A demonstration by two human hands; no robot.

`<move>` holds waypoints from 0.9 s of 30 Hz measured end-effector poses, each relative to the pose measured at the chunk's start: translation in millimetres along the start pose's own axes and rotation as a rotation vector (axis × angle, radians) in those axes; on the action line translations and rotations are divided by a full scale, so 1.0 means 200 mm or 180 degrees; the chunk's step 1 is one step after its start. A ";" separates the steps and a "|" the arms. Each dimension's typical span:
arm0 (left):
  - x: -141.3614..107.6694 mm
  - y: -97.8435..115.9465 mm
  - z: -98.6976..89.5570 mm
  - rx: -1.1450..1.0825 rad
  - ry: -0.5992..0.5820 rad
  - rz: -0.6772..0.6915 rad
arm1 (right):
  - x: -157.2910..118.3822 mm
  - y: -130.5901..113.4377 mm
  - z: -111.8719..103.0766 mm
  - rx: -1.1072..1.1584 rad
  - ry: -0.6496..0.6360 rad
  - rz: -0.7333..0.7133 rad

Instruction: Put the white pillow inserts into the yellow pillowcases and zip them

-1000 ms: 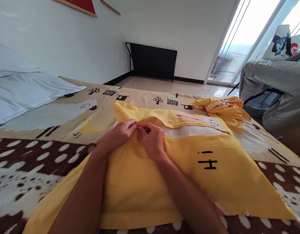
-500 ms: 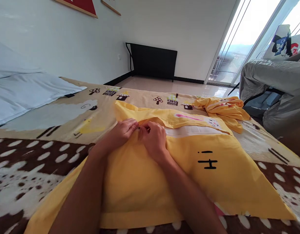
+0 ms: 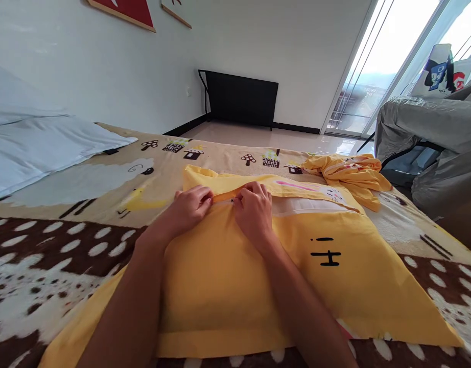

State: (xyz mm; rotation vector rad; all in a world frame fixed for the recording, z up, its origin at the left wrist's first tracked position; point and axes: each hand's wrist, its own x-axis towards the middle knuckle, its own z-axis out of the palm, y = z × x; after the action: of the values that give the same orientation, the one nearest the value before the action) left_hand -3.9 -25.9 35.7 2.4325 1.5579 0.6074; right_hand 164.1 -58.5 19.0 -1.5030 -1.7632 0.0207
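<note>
A yellow pillowcase [image 3: 220, 286] printed with "Hi" and a rabbit lies across the bed. White pillow [image 3: 297, 205] shows through the opening along its far side, under a raised yellow flap. My left hand [image 3: 191, 207] is closed on the fabric at the left end of that opening. To its right, my right hand [image 3: 254, 212] pinches at the opening's edge, where a small dark zipper pull [image 3: 232, 200] shows by the thumb and fingertips. Between the two hands the edges lie close together; right of my right hand they stand apart.
A patterned blanket [image 3: 212, 151] covers the bed. White bedding [image 3: 55, 148] lies at the left, and a crumpled yellow cloth [image 3: 350, 174] beyond the pillowcase at the right. A grey covered object [image 3: 430, 128] stands by the window. A black panel [image 3: 241, 99] leans near the far wall.
My right hand has moved to the right along the opening with the zipper pull, away from my left hand. My left hand has shifted slightly left.
</note>
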 end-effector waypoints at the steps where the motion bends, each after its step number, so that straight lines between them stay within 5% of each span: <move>1: 0.00 0.02 0.02 -0.0053 0.0111 0.0052 | 0.00 0.00 0.00 -0.0013 -0.0018 -0.0020; 9: 0.02 0.12 0.10 -0.0237 0.0655 -0.0003 | 0.00 0.00 -0.02 0.0153 -0.0242 -0.0053; 27: 0.02 0.11 0.06 -0.0543 0.0638 -0.0316 | 0.04 0.07 -0.04 0.0285 -0.0088 0.0446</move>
State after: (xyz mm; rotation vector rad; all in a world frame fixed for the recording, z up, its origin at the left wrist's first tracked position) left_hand 21.0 -31.4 33.4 2.2126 1.6143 0.9483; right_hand 180.9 -51.0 21.2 -1.5644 -1.6534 0.1898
